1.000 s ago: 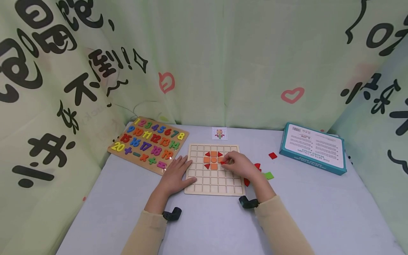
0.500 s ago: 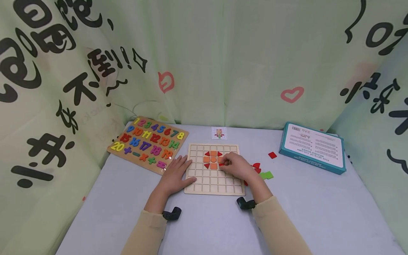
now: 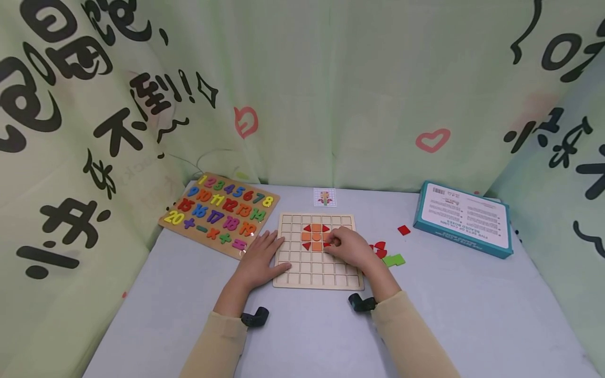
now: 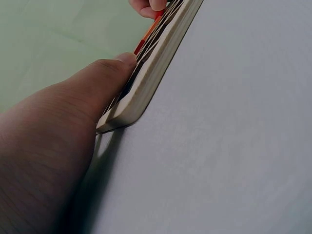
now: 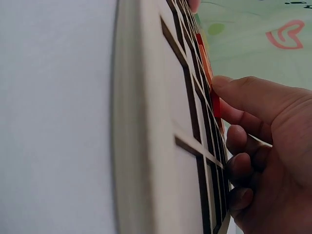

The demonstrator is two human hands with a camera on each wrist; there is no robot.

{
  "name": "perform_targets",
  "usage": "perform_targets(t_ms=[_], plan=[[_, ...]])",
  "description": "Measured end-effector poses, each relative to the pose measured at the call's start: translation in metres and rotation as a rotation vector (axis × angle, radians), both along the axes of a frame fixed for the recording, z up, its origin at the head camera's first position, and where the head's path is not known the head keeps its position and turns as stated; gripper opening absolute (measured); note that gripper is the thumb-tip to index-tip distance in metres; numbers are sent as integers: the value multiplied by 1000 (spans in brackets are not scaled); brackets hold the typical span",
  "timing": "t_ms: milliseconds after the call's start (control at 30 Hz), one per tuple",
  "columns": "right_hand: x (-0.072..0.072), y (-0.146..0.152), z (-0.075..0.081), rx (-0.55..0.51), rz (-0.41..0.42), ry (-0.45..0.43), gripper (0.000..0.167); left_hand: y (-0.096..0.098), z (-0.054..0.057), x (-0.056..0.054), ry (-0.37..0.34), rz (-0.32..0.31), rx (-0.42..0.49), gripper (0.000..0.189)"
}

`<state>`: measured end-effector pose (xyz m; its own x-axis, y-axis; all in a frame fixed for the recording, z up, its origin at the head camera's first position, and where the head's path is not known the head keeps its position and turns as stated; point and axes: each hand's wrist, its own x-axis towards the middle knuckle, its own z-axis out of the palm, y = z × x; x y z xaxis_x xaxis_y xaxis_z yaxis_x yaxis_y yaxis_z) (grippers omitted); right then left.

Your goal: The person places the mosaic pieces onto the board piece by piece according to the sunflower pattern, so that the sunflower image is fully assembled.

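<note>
A wooden grid board [image 3: 295, 278] lies on the table, with orange pieces [image 3: 317, 247] and small red triangles [image 3: 307, 245] set near its middle. My left hand [image 3: 260, 260] rests along the board's left edge with fingers spread, thumb on the rim. My right hand [image 3: 352, 247] is over the board, right of the orange pieces. Its thumb and index finger pinch a small red piece [image 5: 216, 104] down at the grid; the fingers partly cover it, so its full shape is hidden.
Loose red pieces [image 3: 381, 253] and green pieces [image 3: 394, 260] lie right of the board, a red square [image 3: 404, 230] farther out. A number puzzle board [image 3: 219, 210] is at left, a picture card [image 3: 325, 198] behind, a teal box [image 3: 463, 219] at right.
My right hand has shifted slightly left and toward me with the red piece, uncovering more loose red and green pieces. The left hand has stayed put.
</note>
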<state>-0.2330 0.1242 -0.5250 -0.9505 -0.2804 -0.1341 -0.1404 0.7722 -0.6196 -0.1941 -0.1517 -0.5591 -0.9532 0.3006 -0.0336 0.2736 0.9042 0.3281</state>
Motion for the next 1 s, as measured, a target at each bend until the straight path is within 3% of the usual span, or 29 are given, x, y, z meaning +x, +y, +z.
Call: perform_targets(t_ms=[733,1000], plan=[[0,-2,-5,18,-24,5,17,0,-2,1,22,-3,16,81],[1,1,-3,-38,-32,-1,16,0,-1,1,19,-2,19,81]])
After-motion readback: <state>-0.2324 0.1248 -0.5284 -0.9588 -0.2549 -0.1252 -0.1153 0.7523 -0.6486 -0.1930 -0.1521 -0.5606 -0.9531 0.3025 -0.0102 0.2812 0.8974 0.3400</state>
